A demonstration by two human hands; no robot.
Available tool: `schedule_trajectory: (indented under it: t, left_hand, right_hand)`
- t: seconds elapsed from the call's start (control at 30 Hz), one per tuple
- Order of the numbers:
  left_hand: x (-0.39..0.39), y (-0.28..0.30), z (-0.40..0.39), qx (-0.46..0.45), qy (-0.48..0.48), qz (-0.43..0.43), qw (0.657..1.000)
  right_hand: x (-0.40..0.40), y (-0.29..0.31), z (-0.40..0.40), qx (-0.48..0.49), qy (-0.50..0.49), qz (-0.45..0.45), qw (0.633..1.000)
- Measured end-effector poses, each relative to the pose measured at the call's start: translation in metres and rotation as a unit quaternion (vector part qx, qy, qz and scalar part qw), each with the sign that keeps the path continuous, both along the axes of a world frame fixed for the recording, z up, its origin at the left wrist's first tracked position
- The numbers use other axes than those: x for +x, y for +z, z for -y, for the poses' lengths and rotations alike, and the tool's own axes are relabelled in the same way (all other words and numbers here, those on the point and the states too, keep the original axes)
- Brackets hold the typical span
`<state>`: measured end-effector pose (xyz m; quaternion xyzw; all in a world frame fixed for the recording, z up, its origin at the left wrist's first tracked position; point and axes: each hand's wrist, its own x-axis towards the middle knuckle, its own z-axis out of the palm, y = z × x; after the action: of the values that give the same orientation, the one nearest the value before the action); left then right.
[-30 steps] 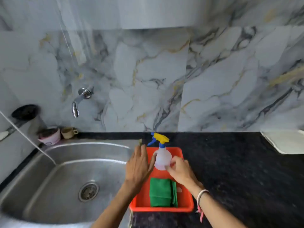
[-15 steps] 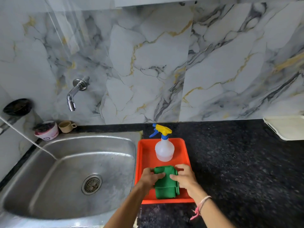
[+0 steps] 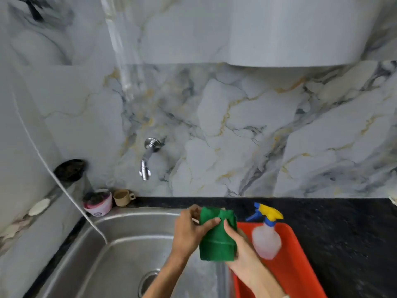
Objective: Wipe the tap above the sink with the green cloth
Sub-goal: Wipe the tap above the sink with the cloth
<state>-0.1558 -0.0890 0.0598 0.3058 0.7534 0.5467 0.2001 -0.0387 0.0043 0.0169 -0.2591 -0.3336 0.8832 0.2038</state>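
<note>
The folded green cloth (image 3: 217, 235) is held up over the right edge of the steel sink (image 3: 120, 254), clear of the tray. My left hand (image 3: 189, 229) grips its left side with the thumb across the front. My right hand (image 3: 240, 250) holds its right side and bottom from behind. The chrome tap (image 3: 148, 157) sticks out of the marble wall above the sink, up and to the left of the cloth, with a clear gap between them.
An orange tray (image 3: 294, 265) on the black counter holds a clear spray bottle (image 3: 266, 239) with a yellow and blue trigger. A pink tub (image 3: 98, 203) and a small beige cup (image 3: 123, 197) stand at the sink's back left. A white hose (image 3: 64, 190) runs down into the sink.
Both hands have lifted the green cloth out of the orange tray and carried it left, over the sink's edge. My view has tilted up and swung left.
</note>
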Motion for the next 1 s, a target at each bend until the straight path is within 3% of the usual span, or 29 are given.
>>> schedule_trajectory:
  t: [0.13,0.23,0.3,0.37,0.47,0.53,0.6,0.63,0.67,0.73,0.83,1.0]
  left_hand:
    - [-0.083,0.017,0.040,-0.037,0.077,-0.126,0.988]
    - [-0.165,0.040,0.055,-0.019,0.126,-0.254,0.959]
    - [-0.222,0.058,0.051,-0.005,0.167,-0.361,0.917]
    - [-0.275,0.074,0.034,0.003,0.202,-0.477,0.855]
    - [-0.345,0.094,-0.004,-0.005,0.203,-0.596,0.777]
    - [-0.380,0.097,-0.029,-0.011,0.180,-0.628,0.757]
    - [-0.408,0.090,-0.050,-0.013,0.181,-0.660,0.729]
    - [-0.421,0.084,-0.058,-0.011,0.191,-0.680,0.708]
    - [-0.432,0.076,-0.064,-0.007,0.203,-0.700,0.684]
    - [-0.451,0.064,-0.075,0.013,0.219,-0.731,0.646]
    - [-0.466,0.056,-0.085,0.044,0.245,-0.744,0.620]
    - [-0.472,0.052,-0.094,0.089,0.260,-0.746,0.606]
  right_hand:
    - [-0.072,0.001,0.018,0.003,-0.062,0.003,0.998]
    - [-0.116,0.019,0.012,0.020,-0.116,0.002,0.993]
    - [-0.148,0.038,0.005,0.111,-0.143,0.023,0.983]
    - [-0.187,0.062,-0.003,0.276,-0.187,0.039,0.942]
    - [-0.253,0.103,-0.015,0.561,-0.212,0.046,0.799]
    - [-0.295,0.125,-0.023,0.722,-0.193,0.080,0.659]
    - [-0.329,0.136,-0.033,0.844,-0.101,0.113,0.515]
    - [-0.342,0.136,-0.038,0.874,-0.042,0.122,0.468]
    - [-0.351,0.132,-0.044,0.885,-0.001,0.123,0.450]
    - [-0.358,0.116,-0.057,0.879,-0.006,0.114,0.464]
    - [-0.350,0.083,-0.064,0.838,-0.087,0.111,0.528]
    - [-0.346,0.043,-0.061,0.672,-0.180,0.093,0.712]
